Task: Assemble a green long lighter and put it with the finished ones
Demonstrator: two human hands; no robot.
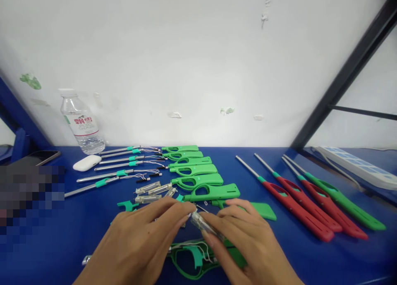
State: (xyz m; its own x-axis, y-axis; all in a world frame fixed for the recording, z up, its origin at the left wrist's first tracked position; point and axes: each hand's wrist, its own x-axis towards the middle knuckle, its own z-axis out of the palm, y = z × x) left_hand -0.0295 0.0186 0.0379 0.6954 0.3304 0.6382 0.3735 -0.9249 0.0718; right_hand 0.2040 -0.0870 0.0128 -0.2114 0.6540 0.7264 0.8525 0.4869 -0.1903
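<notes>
Between left hand [141, 235] and right hand [248, 237] lies a clear cartridge [201, 223], right gripping it, left's hold unclear

Bright, diffuse | soft shadows | edges stretched | lower left pixelated

Red lighter handle [305, 215]: smooth plastic, soft sheen. Green handle shell [218, 192]: smooth moulded plastic. Lighter tube [93, 178]: bright, smooth metal. Fuel canister [202, 222]: clear, glossy plastic. Water bottle [82, 125]: thin, transparent plastic. Earbud case [87, 163]: smooth plastic. Wall [198, 61]: matt, rough where chipped.
</notes>
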